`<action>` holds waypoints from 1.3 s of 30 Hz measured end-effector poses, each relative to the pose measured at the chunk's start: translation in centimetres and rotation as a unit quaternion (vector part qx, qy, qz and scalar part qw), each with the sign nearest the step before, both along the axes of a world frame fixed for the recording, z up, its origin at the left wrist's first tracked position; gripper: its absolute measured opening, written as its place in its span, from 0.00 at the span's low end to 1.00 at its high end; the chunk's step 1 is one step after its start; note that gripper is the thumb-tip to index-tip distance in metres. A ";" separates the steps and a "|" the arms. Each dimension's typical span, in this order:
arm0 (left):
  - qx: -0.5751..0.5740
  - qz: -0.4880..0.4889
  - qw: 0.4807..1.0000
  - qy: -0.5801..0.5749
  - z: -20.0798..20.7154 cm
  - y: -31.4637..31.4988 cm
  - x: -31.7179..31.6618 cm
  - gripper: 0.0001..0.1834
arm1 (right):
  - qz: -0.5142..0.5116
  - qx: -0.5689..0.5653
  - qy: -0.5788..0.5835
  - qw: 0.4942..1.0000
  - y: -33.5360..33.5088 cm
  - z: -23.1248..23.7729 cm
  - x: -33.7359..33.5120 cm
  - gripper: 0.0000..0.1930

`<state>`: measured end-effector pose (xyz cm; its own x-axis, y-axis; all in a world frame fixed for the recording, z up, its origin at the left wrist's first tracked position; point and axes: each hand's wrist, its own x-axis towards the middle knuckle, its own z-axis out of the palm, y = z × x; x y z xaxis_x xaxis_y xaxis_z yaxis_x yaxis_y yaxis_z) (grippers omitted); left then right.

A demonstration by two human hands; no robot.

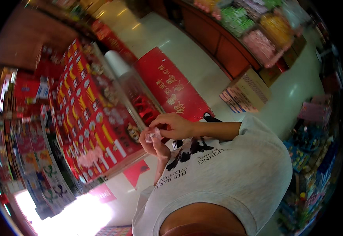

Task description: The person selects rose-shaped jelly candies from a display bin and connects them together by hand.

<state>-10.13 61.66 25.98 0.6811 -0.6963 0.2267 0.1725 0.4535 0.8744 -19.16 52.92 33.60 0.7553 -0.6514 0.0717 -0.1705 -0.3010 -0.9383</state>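
Observation:
Both my hands meet in front of my pale grey printed T-shirt, at the edge of a red-covered counter point(79, 114). My left hand point(157, 148) has its fingers closed around a small, clear, pinkish plastic piece point(153, 135); its exact kind is too small to make out. From the other side, my right hand point(175, 125) bends over with its fingers curled and the fingertips at the same piece. A small pile of pink pieces point(89, 157) lies on the counter cover. Just beyond my hands, a tray at the counter's edge holds a bright red item point(144, 110).
A white-topped clear container point(117, 63) stands along the counter. Beyond it, a red board point(169, 84) with gold lettering lies low. A cardboard box point(246, 91) sits on the floor near a wooden stand point(226, 47) bearing colourful packets. Stocked shelves point(42, 165) line the left.

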 end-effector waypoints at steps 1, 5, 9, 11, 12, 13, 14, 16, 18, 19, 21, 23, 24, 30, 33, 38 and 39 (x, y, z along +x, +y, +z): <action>-0.003 0.027 0.998 0.061 2.3 0.9 -4.0 0.23 | -0.007 -0.048 -0.017 0.999 1.3 0.8 -3.3 0.13; -0.027 -0.027 0.992 0.121 5.4 1.5 -14.0 0.21 | -0.051 -0.103 -0.033 0.993 3.0 4.5 -14.2 0.12; -0.068 -0.128 0.989 0.018 7.4 -2.7 -17.5 0.18 | -0.169 -0.136 -0.076 0.973 1.1 6.2 -19.6 0.11; -0.029 -0.192 0.979 -0.056 7.7 -4.4 -17.7 0.17 | -0.246 -0.104 -0.097 0.959 0.6 6.2 -21.0 0.11; -0.028 -0.218 0.973 -0.067 7.8 -5.5 -18.0 0.17 | -0.272 -0.103 -0.106 0.951 0.3 6.1 -21.5 0.11; -0.032 -0.227 0.971 -0.066 8.1 -6.7 -18.9 0.17 | -0.306 -0.103 -0.108 0.940 -0.2 6.1 -22.2 0.11; -0.036 -0.237 0.968 -0.067 8.6 -7.9 -19.8 0.18 | -0.342 -0.103 -0.111 0.927 -0.7 6.3 -22.8 0.10; -0.042 -0.294 0.953 -0.056 9.9 -9.7 -21.1 0.19 | -0.379 -0.106 -0.129 0.910 -1.9 6.2 -23.6 0.10; 0.016 -0.340 0.936 -0.088 10.6 -11.9 -21.8 0.18 | -0.443 -0.087 -0.125 0.884 -3.2 5.8 -24.2 0.11; 0.035 -0.348 0.925 -0.150 9.6 -13.5 -21.8 0.20 | -0.459 -0.091 -0.128 0.874 -3.9 5.7 -24.6 0.11; -0.001 -0.401 0.905 -0.145 9.3 -16.3 -21.8 0.19 | -0.482 -0.091 -0.148 0.859 -5.9 5.4 -24.7 0.11; -0.089 -0.408 0.880 -0.227 9.4 -19.7 -21.5 0.19 | -0.497 -0.086 -0.142 0.851 -8.2 5.3 -24.7 0.11; -0.094 -0.413 0.877 -0.227 9.5 -21.5 -21.2 0.19 | -0.502 -0.077 -0.136 0.850 -9.6 5.5 -24.6 0.10; -0.040 -0.402 0.807 -0.431 12.9 -31.2 -18.0 0.22 | -0.559 -0.080 -0.089 0.820 -18.7 7.0 -23.3 0.10; -0.045 -0.388 0.807 -0.444 13.6 -38.4 -16.8 0.19 | -0.558 -0.128 -0.045 0.819 -24.0 9.3 -22.7 0.10; -0.033 -0.459 0.744 -0.485 14.4 -41.5 -17.7 0.14 | -0.631 -0.071 -0.068 0.769 -24.8 8.4 -22.9 0.12; -0.040 -0.466 0.738 -0.487 14.9 -42.1 -18.2 0.14 | -0.670 -0.060 -0.054 0.738 -24.7 8.0 -23.4 0.11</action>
